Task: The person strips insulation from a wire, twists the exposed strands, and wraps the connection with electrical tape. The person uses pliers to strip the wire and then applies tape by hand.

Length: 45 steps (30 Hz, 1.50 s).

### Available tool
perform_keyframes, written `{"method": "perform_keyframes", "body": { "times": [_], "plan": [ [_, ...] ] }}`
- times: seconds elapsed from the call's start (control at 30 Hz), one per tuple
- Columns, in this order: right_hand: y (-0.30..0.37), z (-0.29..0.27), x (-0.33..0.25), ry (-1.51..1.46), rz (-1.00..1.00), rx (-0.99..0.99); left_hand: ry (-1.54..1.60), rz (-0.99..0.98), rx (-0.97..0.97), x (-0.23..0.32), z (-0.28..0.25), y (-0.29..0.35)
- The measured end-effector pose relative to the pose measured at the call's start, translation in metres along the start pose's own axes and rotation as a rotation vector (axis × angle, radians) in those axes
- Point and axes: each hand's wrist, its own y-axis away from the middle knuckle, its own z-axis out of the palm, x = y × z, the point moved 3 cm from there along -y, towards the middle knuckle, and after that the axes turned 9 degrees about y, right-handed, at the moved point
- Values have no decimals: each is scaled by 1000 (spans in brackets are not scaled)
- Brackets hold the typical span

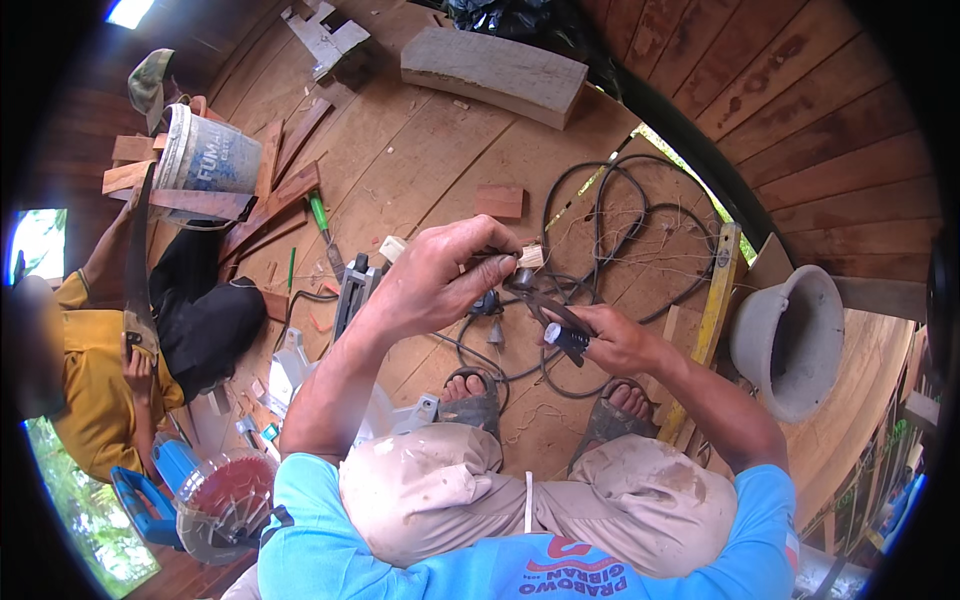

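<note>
My left hand (447,272) is raised over the floor, thumb and fingers pinched at the head of a dark metal tool (545,305). Whatever lies between those fingertips is too small to make out. My right hand (622,338) is wrapped round the tool's lower end. The tool has a rounded, shiny head and looks like a pair of pincers, but its exact kind is unclear. A short black cylinder with a white end (556,335) sticks out by my right fingers. Below and beyond my hands lie a black cable (600,290) and a reddish wood block (500,201).
At left, a person in a yellow shirt (95,370) holds a handsaw (140,270). Near them are a bucket (212,150) and a blue circular-bladed power saw (225,490). A yellow spirit level (705,320) and grey basin (790,345) stand right. A heavy beam (490,75) lies ahead.
</note>
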Motion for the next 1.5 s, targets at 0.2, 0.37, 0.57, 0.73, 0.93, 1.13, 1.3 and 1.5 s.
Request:
{"method": "perform_keyframes", "body": {
  "times": [0.2,0.37,0.57,0.73,0.93,1.13,1.3,1.5],
  "plan": [
    [-2,-4,-2,-51,-26,62,-15,18,3,2,0,0],
    [-5,-9,-1,-40,-30,59,-17,38,3,1,-1,-2],
    [-5,-9,1,-48,-53,72,39,-82,-41,2,-3,0],
    [-2,-13,3,-108,110,-12,17,-46,1,0,-2,-3],
    [-4,-10,-5,84,-72,160,-34,-106,1,-11,-4,-2],
    [7,-4,-8,127,48,148,-15,-68,-13,-22,7,-3],
    [-2,-7,5,143,106,197,-43,-69,22,-22,8,-1],
    [8,-1,4,261,102,136,-22,-84,66,-35,11,-4]
  ]
}}
